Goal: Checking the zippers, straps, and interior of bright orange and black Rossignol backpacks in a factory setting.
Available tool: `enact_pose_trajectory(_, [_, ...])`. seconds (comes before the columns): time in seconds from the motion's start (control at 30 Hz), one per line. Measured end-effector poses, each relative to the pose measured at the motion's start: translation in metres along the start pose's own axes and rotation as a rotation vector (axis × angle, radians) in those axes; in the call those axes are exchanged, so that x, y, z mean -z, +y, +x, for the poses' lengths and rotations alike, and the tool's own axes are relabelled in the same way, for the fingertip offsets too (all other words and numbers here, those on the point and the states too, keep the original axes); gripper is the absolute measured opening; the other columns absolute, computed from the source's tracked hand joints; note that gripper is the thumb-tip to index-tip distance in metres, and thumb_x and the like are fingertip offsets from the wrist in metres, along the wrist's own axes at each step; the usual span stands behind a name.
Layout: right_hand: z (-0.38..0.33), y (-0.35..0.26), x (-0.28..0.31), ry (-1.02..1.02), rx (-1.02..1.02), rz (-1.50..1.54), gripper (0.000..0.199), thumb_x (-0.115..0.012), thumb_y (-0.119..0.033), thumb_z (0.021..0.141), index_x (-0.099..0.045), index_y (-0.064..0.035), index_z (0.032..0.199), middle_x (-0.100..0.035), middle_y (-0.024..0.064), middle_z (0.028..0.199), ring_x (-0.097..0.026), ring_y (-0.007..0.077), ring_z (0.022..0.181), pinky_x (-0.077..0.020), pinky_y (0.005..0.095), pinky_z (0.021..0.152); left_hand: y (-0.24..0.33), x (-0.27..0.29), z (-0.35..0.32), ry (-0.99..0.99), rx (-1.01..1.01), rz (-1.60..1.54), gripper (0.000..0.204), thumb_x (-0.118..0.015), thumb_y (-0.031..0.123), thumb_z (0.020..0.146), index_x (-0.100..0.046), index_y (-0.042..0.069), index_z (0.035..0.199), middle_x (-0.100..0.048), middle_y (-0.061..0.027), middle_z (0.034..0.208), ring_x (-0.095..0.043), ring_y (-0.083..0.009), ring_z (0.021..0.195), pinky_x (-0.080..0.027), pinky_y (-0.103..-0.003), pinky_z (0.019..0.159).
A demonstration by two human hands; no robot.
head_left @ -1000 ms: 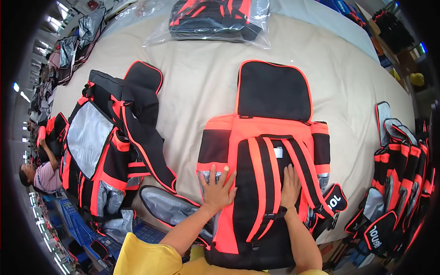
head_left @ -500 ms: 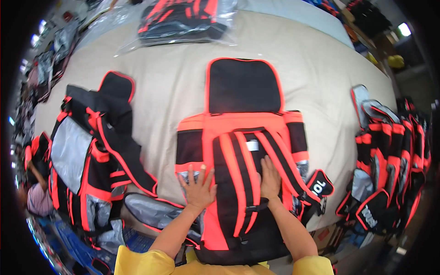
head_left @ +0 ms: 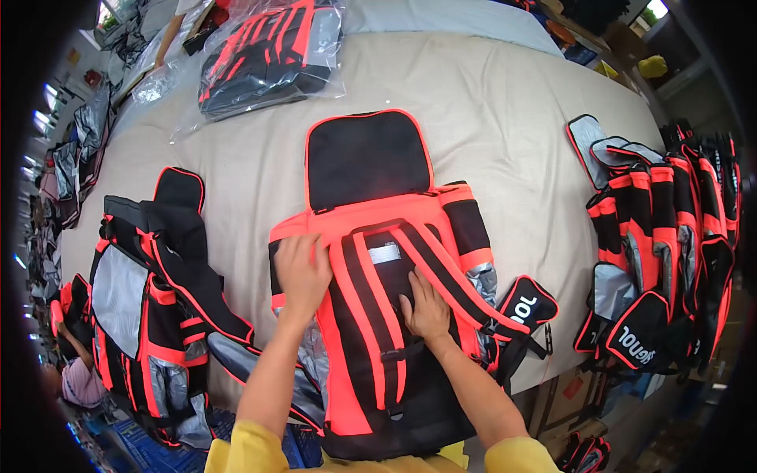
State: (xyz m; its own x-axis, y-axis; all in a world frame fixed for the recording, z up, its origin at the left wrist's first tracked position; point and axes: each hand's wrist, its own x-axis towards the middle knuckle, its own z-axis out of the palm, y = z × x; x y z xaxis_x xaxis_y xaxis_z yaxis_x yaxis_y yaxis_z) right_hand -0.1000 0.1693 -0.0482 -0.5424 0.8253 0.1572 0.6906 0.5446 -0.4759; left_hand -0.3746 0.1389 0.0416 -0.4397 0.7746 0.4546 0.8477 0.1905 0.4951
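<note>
A black and bright coral backpack (head_left: pixel 359 418) lies before me with its shoulder straps up and its black top flap (head_left: pixel 371 158) folded out away from me. My left hand (head_left: pixel 303 272) rests on its upper left edge, by the side pocket; the fingers bend downward and their tips are hidden, so I cannot tell whether they grip the fabric. Flat on the dark back panel, between the straps, lies my right hand (head_left: pixel 427 306), open with fingers stretched out. Just above it a small white label (head_left: pixel 385 254) shows on the panel.
Another similar backpack (head_left: pixel 118 292) with a grey panel lies at left. Several more backpacks (head_left: pixel 662 236) stand bunched at the right edge. A clear plastic bag (head_left: pixel 264 67) with a backpack inside lies at the far side of the cloth-covered table (head_left: pixel 512 102). At far left sits a person (head_left: pixel 81 378).
My left hand has gone from lying spread on the lower left side to the upper left edge, fingers now bent. My right hand stays on the back panel. The view has shifted.
</note>
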Motion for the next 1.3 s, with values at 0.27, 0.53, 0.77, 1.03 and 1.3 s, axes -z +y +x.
enact_pose_trajectory(0.27, [0.000, 0.002, -0.002, -0.051, -0.054, -0.005, 0.056, -0.068, -0.036, 0.097, -0.061, -0.0064, 0.144, -0.058, 0.0144, 0.150, -0.054, 0.0359, 0.138, -0.0396, 0.0480, 0.118, 0.062, -0.168, 0.115, -0.596, -0.346, 0.057, 0.024, -0.066, 0.010, 0.088, -0.074, 0.014, 0.110, -0.058, -0.0141, 0.108, -0.062, -0.0326, 0.104, -0.055, -0.045, 0.082])
enact_pose_trajectory(0.53, [-0.002, 0.007, -0.005, -0.080, -0.073, 0.007, 0.058, -0.066, -0.039, 0.098, -0.058, -0.0088, 0.147, -0.060, 0.0153, 0.148, -0.052, 0.0364, 0.140, -0.0361, 0.0498, 0.121, 0.031, -0.158, 0.110, -0.636, -0.339, 0.051, 0.024, -0.069, 0.017, 0.091, -0.077, 0.019, 0.113, -0.057, -0.0126, 0.120, -0.058, -0.0310, 0.116, -0.053, -0.046, 0.087])
enact_pose_trajectory(0.77, [0.000, 0.007, -0.004, -0.113, -0.076, 0.018, 0.059, -0.066, -0.037, 0.098, -0.057, -0.0067, 0.148, -0.060, 0.0170, 0.148, -0.052, 0.0380, 0.140, -0.0355, 0.0505, 0.121, -0.100, -0.043, 0.082, -0.505, -0.289, -0.014, 0.014, -0.074, 0.015, 0.088, -0.077, 0.013, 0.102, -0.060, -0.0148, 0.134, -0.051, -0.0353, 0.134, -0.045, -0.047, 0.106])
enact_pose_trajectory(1.03, [0.002, 0.006, -0.005, -0.130, -0.096, 0.071, 0.059, -0.067, -0.031, 0.098, -0.055, -0.0046, 0.149, -0.055, 0.0186, 0.153, -0.050, 0.0396, 0.142, -0.0379, 0.0498, 0.120, -0.147, -0.047, 0.087, -0.333, 0.570, -0.436, 0.029, -0.064, 0.022, 0.104, -0.065, 0.004, 0.127, -0.070, -0.0142, 0.113, -0.070, -0.0231, 0.105, -0.055, -0.035, 0.086])
enact_pose_trajectory(1.3, [0.008, 0.001, 0.001, -0.137, -0.076, -0.017, 0.059, -0.069, -0.030, 0.094, -0.057, -0.0052, 0.146, -0.053, 0.0154, 0.154, -0.048, 0.0385, 0.143, -0.0355, 0.0497, 0.121, -0.078, -0.067, 0.142, -0.300, 0.787, -1.045, 0.048, -0.076, 0.025, 0.097, -0.061, -0.008, 0.128, -0.073, -0.0117, 0.115, -0.071, -0.0186, 0.097, -0.058, -0.032, 0.086])
